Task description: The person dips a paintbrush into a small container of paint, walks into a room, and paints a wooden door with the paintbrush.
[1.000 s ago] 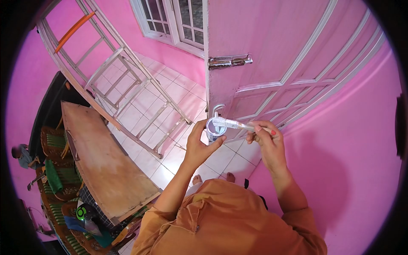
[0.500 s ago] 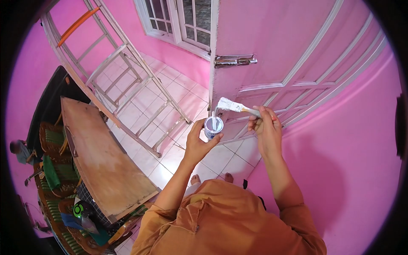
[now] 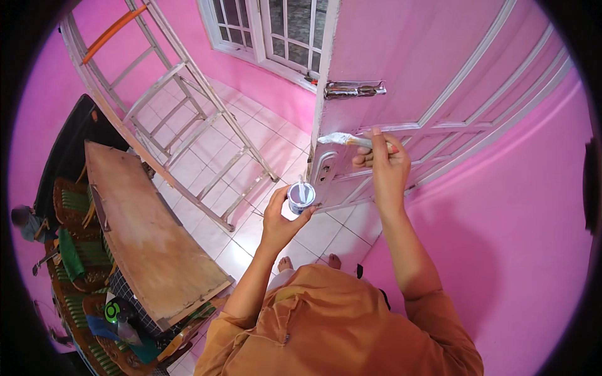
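My left hand (image 3: 281, 219) is wrapped round a small paint can (image 3: 302, 198), held upright with its open top facing me. A white stick or streak of paint shows at the can's mouth. In my right hand (image 3: 384, 153) is a paintbrush (image 3: 342, 139), gripped by its handle. Its bristles, coated white, point left and appear to touch the pink door (image 3: 370, 53) near its edge. Above the brush sits a metal door handle plate (image 3: 355, 89); below it is a lock plate (image 3: 325, 168) with holes.
An aluminium ladder (image 3: 200, 119) stands at left on the white floor tiles (image 3: 276, 138). A wooden board (image 3: 150, 232) leans over carved chairs (image 3: 78, 200) with green striped seats. A white-framed window (image 3: 269, 31) is behind the door. Another person (image 3: 30, 222) is at far left.
My right hand has raised the brush from above the can to the door's face. My left hand has moved the can slightly left and down. The lock plate has come into view.
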A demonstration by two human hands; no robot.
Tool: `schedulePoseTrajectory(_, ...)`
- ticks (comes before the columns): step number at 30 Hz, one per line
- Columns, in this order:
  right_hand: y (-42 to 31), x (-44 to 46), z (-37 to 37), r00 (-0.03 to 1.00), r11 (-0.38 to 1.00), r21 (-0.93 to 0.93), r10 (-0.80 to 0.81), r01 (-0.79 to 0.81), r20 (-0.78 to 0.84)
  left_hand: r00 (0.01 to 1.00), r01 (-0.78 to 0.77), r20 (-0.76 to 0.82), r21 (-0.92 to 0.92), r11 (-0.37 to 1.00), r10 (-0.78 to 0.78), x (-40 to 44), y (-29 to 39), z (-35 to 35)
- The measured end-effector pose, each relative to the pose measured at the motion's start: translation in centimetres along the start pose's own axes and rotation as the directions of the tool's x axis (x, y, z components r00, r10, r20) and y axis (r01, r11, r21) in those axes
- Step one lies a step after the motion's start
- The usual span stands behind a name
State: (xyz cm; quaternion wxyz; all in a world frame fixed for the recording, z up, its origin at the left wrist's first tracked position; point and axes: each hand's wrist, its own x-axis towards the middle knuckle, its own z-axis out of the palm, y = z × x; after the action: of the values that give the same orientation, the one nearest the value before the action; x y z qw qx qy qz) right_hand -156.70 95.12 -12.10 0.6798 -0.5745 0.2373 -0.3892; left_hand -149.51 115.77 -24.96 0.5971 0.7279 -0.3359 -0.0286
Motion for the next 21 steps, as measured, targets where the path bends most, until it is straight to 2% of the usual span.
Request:
schedulePoseTrajectory(1,-0.4,-0.1,0.2,1.000,1.000,-0.002,0.000,0.000,-0.002,1.000,0.016,0.017,0.010,1.000,-0.016,-0.2,-0.2,-0.3)
schedulePoseTrajectory(3,-1.5,-0.5,0.5,0.994,0.994,-0.038,-0.102,0.100,-0.045,1.000,0.020,0.017,0.022,1.000,-0.020,-0.7,-0.2,-0.8)
schedulePoseTrajectory(6,-2.2,-1.4,0.1,0.988,0.986,-0.112,-0.132,0.124,-0.074,0.999,0.033,-0.008,0.027,0.999,-0.032,-1.2,0.5,-1.5)
schedulePoseTrajectory(10,-0.6,-2.5,-0.5,0.986,0.965,-0.227,-0.153,0.135,-0.065,0.998,0.050,-0.049,0.024,0.998,-0.048,-2.1,0.1,-2.4)
schedulePoseTrajectory(12,0.9,-2.3,-0.2,0.974,0.923,-0.321,-0.228,0.214,-0.006,0.997,0.059,-0.047,0.023,0.998,-0.058,-2.3,0.2,-2.7)
schedulePoseTrajectory(16,2.7,-0.5,1.0,0.944,0.885,-0.340,-0.328,0.319,0.032,0.997,0.073,-0.028,0.036,0.997,-0.072,-2.4,0.3,-3.3)
schedulePoseTrajectory(18,1.7,-0.2,1.7,0.886,0.835,-0.326,-0.463,0.444,0.020,0.997,0.070,-0.030,0.048,0.996,-0.069,-2.4,0.4,-3.4)
schedulePoseTrajectory(21,0.0,-0.5,1.7,0.835,0.796,-0.312,-0.550,0.519,-0.013,0.998,0.060,-0.022,0.055,0.997,-0.059,-2.6,0.5,-3.5)
